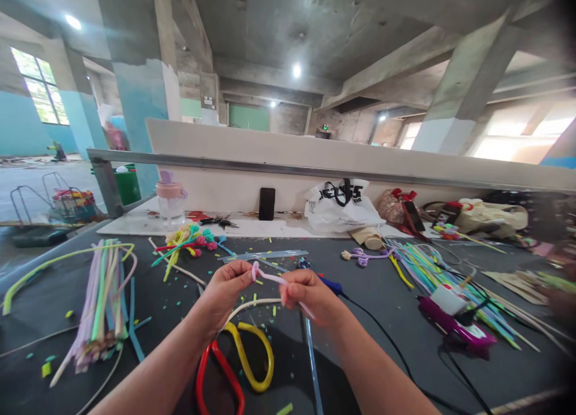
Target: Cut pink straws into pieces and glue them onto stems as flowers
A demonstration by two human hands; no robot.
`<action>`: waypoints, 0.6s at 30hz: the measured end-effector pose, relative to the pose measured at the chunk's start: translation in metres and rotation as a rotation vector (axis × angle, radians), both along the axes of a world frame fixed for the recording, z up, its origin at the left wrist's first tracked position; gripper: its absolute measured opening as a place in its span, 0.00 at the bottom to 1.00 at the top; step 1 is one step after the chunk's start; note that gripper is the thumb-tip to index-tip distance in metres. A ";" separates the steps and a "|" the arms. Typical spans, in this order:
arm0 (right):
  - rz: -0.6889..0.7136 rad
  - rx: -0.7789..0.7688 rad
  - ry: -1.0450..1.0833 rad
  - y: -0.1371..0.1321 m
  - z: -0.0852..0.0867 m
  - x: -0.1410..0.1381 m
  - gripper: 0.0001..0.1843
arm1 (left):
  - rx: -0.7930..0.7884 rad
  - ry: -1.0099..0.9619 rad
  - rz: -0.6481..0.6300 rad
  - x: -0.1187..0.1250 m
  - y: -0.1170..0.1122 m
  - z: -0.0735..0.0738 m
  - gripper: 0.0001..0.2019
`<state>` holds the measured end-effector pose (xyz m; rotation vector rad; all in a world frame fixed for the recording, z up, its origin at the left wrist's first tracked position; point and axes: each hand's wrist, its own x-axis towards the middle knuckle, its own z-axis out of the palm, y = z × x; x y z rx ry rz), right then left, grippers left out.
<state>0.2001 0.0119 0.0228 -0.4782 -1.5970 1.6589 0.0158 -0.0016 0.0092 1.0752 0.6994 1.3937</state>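
Note:
Between my two hands stretches a pale pink pipe cleaner (pixel 270 276), curled into a small loop at its left end. My left hand (pixel 228 290) pinches it at that loop. Farther along its length, my right hand (pixel 306 293) has its fingers closed around it, and a tail pokes out below. Under my hands lie scissors with one red handle (pixel 219 376) and one yellow handle (pixel 258 373); their blades are mostly hidden by my left hand and wrist. A cream strand (pixel 252 303) curves behind my hands. Just right of my right hand lies a blue-handled tool (pixel 330 283) with a black cord.
A bundle of pastel pipe cleaners (pixel 101 301) lies at left, another bundle (pixel 432 283) at right beside a purple device (pixel 456 328). Clear glue sticks (pixel 310 361) lie on the dark table. At the back stand a bottle (pixel 171 202), a phone (pixel 267 204) and a white bag (pixel 342 208).

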 end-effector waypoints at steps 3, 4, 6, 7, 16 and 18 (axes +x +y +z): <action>0.012 -0.161 0.103 0.003 0.000 0.005 0.19 | -0.001 -0.019 -0.004 0.001 0.000 -0.001 0.07; -0.010 -0.191 0.134 0.004 -0.001 0.004 0.18 | -0.003 -0.028 -0.003 0.001 -0.001 -0.001 0.07; -0.073 -0.239 0.199 0.005 -0.003 -0.001 0.16 | -0.001 -0.034 0.010 0.002 0.000 -0.004 0.06; -0.113 -0.256 0.232 0.006 -0.004 -0.004 0.15 | 0.005 -0.026 0.015 0.003 0.000 -0.005 0.06; -0.325 -0.289 0.415 0.005 -0.009 -0.019 0.12 | 0.039 0.110 0.132 0.012 0.002 -0.015 0.05; -0.330 -0.283 0.425 0.005 -0.009 -0.019 0.12 | 0.024 0.115 0.145 0.012 0.003 -0.015 0.05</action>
